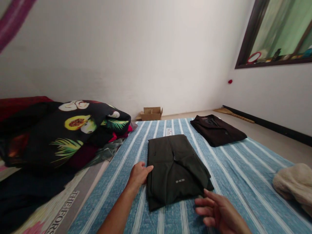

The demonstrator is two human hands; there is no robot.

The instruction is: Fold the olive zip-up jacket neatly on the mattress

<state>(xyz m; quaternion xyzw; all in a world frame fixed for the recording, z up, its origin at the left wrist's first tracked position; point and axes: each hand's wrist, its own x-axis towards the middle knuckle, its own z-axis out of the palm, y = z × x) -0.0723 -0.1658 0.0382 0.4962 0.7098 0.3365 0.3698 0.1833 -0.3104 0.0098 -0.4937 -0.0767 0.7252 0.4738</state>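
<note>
A folded dark green zip garment point(170, 172) lies on the blue striped sheet, with pale size print near its front end. At its left edge is my left hand point(138, 175), closed, with the thumb over the edge and the other fingers partly hidden. By the front right corner, my right hand point(218, 208) is half turned up with fingers apart. Its fingertips are close to the corner; whether they touch is hard to tell. Farther back on the right is a folded dark brown garment point(216, 130).
A black fruit-print cloth point(97, 122) tops a clothes heap at left. The blue striped sheet point(122, 182) spreads under the folded garments. A beige fluffy cloth point(294, 183) is at right. Beyond the sheet, a cardboard box point(151, 114) stands by the wall. A window point(280, 35) is upper right.
</note>
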